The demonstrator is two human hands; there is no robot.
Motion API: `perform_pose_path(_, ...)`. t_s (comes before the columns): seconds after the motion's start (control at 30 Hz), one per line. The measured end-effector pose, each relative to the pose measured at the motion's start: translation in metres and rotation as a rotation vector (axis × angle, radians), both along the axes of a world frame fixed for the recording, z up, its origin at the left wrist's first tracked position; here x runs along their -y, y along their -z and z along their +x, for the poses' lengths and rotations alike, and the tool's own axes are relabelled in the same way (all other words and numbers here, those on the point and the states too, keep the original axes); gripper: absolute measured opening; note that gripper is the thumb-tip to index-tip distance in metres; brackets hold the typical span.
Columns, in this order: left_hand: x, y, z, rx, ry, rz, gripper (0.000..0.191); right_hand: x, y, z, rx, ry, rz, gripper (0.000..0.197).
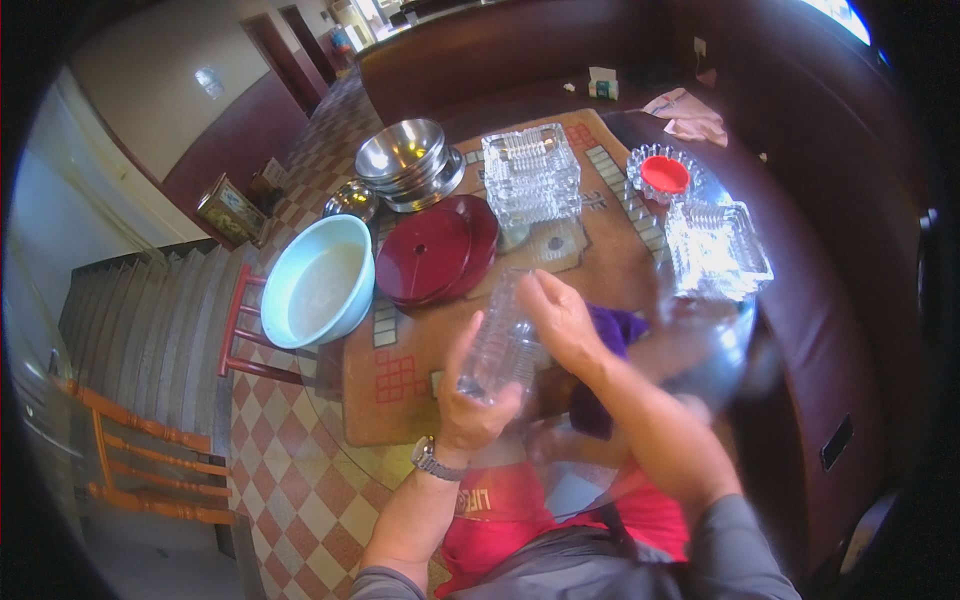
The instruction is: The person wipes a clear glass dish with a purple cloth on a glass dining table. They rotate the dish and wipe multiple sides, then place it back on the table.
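Note:
My left hand (476, 401), with a metal watch on its wrist, grips the lower end of a ribbed clear glass dish (499, 337) over the near part of the table. The dish is tilted on its side. At its upper right my right hand (555, 304) has curled fingers against the rim; whether they hold a cloth is hidden. A purple cloth (611, 330) lies beyond my right forearm. Stacked clear glass dishes (532, 176) stand at the table's far side, and more glass dishes (716, 251) at the right.
Dark red round plates (431, 255) lie left of centre, with stacked steel bowls (401, 154) behind. A light blue basin (319, 281) of cloudy water stands by a red chair (244, 326). A red-centred glass ashtray (664, 174) is at right. A leather bench (795, 300) curves around the table.

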State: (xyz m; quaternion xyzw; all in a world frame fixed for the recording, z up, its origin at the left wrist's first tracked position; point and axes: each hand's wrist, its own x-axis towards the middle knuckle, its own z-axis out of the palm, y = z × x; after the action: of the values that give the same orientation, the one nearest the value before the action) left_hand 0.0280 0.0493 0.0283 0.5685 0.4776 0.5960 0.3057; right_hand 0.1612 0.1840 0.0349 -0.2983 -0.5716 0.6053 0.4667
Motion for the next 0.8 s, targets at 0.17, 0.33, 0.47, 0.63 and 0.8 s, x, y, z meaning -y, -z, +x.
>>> perform_pose_path(0.17,-0.001,0.004,-0.003,-0.026,-0.022,0.000,0.098,-0.017,-0.001,0.009,-0.051,-0.119,-0.302,0.060)
perform_pose_path(0.33,0.000,-0.002,0.004,0.039,-0.002,0.003,0.095,-0.009,-0.005,0.000,-0.086,-0.017,-0.148,0.057)
perform_pose_path(0.47,0.002,-0.004,0.004,0.040,-0.002,0.023,0.093,0.001,-0.018,0.003,0.039,0.089,0.169,0.043)
perform_pose_path(0.63,0.000,0.006,-0.001,-0.099,-0.074,0.079,0.089,-0.010,-0.043,0.020,0.444,0.167,0.701,0.033)
perform_pose_path(0.8,0.002,0.002,0.004,-0.090,-0.086,0.040,0.088,0.006,-0.067,0.031,0.661,0.034,1.010,0.047)
